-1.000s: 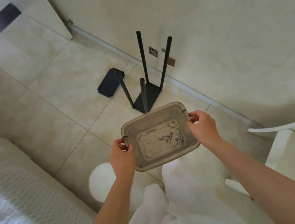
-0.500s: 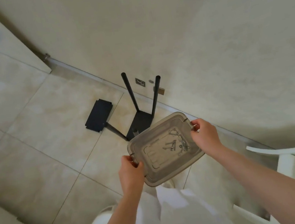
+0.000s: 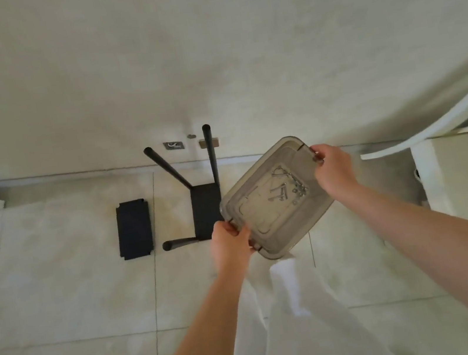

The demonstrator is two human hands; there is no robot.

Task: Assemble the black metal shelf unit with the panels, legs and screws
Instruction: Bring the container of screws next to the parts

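Smoky tray (image 3: pixel 270 233) of what look like screws (image 3: pixel 287 191), gripped endwise by left hand (image 3: pixel 231 244) and right hand (image 3: pixel 333 168), runs diagonally.

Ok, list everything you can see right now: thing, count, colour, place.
tray: one, smoky clear plastic, held above the floor
screws: small pile, silver, inside the tray; count unclear
panel with legs: one, black, on the floor by the wall, three legs visible
loose panel: one, black, flat on the floor to its left
floor: beige tiles
wall: cream
left hand: grips the tray's near end
right hand: grips the tray's far end
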